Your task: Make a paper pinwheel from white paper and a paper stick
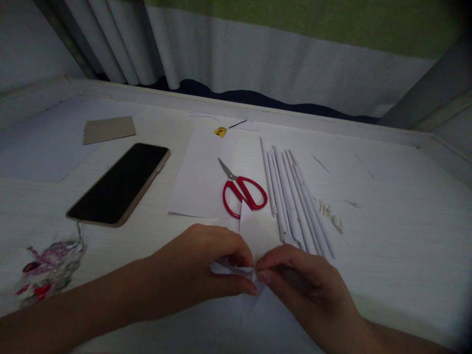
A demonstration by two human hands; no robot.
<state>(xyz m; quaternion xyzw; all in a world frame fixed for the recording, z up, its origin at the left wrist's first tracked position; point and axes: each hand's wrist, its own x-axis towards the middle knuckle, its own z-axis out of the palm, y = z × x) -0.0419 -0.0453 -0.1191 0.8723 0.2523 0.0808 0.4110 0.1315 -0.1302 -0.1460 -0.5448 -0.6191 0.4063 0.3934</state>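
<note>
My left hand pinches a folded piece of white paper between thumb and fingers. Close against it, my right hand is closed with thumb and forefinger together at the paper's right end; a tiny pale bit shows at that pinch, too small to name. Just beyond the hands lie scissors with red handles, their blades pointing away and to the left. They rest partly on a white sheet. Several rolled white paper tubes lie side by side, beyond my right hand.
A black-screened phone with a beaded charm lies at the left. Behind it is a grey-brown card. Small scraps lie right of the tubes. A yellow piece sits near the back ledge, below a curtain.
</note>
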